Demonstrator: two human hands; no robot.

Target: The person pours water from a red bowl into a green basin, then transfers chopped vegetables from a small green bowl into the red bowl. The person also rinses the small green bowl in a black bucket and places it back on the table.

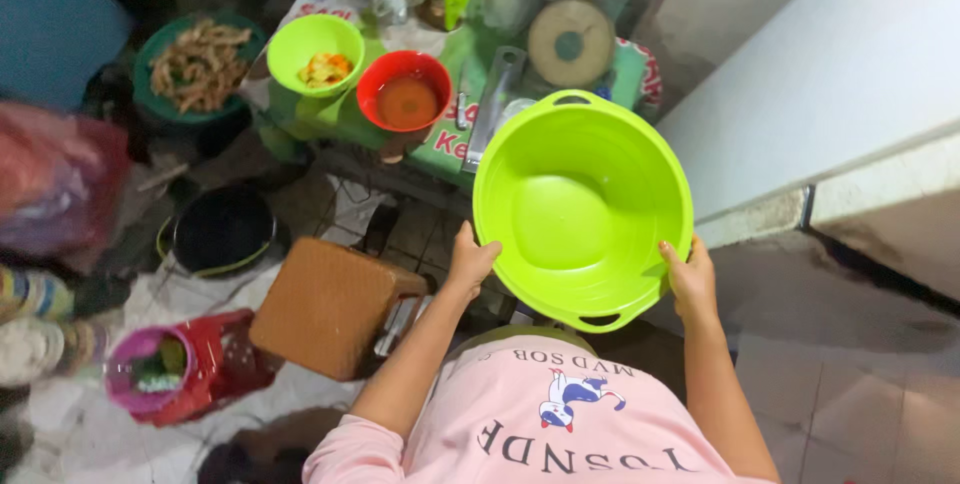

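I hold a large lime-green plastic basin [560,214] in front of my chest, empty inside, with a loop handle at its far and near rim. My left hand [468,262] grips its left rim. On the right rim my right hand [689,277] is closed, thumb over the edge. Beyond the basin stands a low table [350,119] carrying a small green bowl [315,52] with cut food and a red bowl [404,90] of brownish liquid.
A brown stool [325,304] stands just left of my left arm. A dark pan [222,229], a green dish of fried strips [198,66], a pink bucket [140,369] and a red basket [225,359] lie on the floor at left. A white counter [840,74] runs along the right.
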